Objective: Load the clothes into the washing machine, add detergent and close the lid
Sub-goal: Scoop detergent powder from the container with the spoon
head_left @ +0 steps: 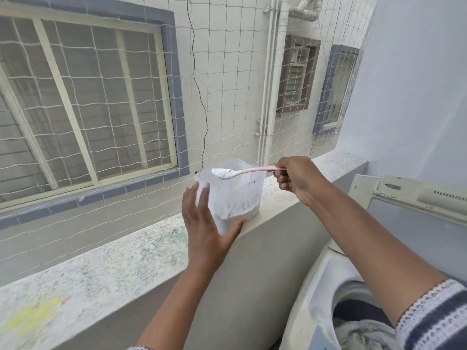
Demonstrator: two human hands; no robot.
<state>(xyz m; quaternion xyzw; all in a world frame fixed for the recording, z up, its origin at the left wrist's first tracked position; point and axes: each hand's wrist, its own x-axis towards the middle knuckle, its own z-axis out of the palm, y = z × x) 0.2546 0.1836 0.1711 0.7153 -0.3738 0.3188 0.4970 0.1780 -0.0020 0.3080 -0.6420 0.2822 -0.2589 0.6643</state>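
— Nearest?
— Clothes (364, 333) in the washing machine (316, 294), lid (414, 198) up.
— Fingers?
— Right hand (298, 180) pinches a pink spoon (249, 171) heaped with detergent; left hand (204, 221) lies flat, fingers straight, seemingly touching the tub (235, 193) on the ledge (106, 258).

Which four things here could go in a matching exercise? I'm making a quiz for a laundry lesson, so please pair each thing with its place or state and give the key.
Things:
1. spoon
2. detergent container
3. clothes
4. washing machine lid

Places or states:
A. standing on the ledge, steadied by the left hand
B. raised open
C. heaped with white powder, held by the right hand
D. lying inside the drum

Pairs: 1-C, 2-A, 3-D, 4-B
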